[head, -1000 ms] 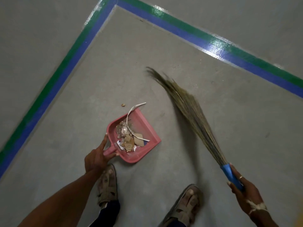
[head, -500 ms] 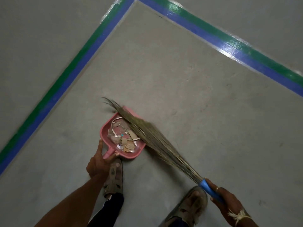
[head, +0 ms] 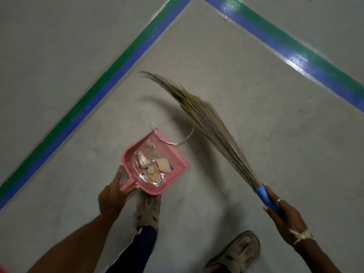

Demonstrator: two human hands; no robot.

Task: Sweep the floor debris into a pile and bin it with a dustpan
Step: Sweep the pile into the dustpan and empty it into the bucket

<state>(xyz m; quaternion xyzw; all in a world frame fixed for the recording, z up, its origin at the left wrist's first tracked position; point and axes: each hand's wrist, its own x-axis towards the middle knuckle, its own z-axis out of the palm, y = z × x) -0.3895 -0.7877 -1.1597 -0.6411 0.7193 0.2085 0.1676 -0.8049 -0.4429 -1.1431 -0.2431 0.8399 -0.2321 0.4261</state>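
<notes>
- The left hand [head: 112,194] curls round the short handle of the pink dustpan [head: 174,155]. Its forefinger lies straight along the pan's back wall, and the lip seems to sit down on the floor [head: 246,79].
- Just ahead of those fingers, the debris [head: 152,168] lies heaped in the pan's back half. I see torn cardboard, crumpled foil and white paper bits, too jumbled for me to count exactly.
- Further out, one pale strip [head: 183,141] hangs across the pan's lip, partly in the pan and partly on the floor beyond.
- The right hand [head: 283,217] is wrapped tight about the blue grip of the grass broom [head: 206,119]. The bristles reach away from it, past the strip, and look lifted clear of the pan.
- By my reckoning this is the loading step, nearly finished. The next stroke should draw the bristle tips over the strip towards the left hand, with the lip held flat.
- After that the pan wants lifting level and carrying to a bin, and I see none from here.
- The count is one dustpan, one broom, one loose strip and two hands. There are two sandals [head: 147,209], one just behind the left hand and one nearer the right. Two taped lines [head: 118,71], each blue beside green, meet in a corner far beyond.
</notes>
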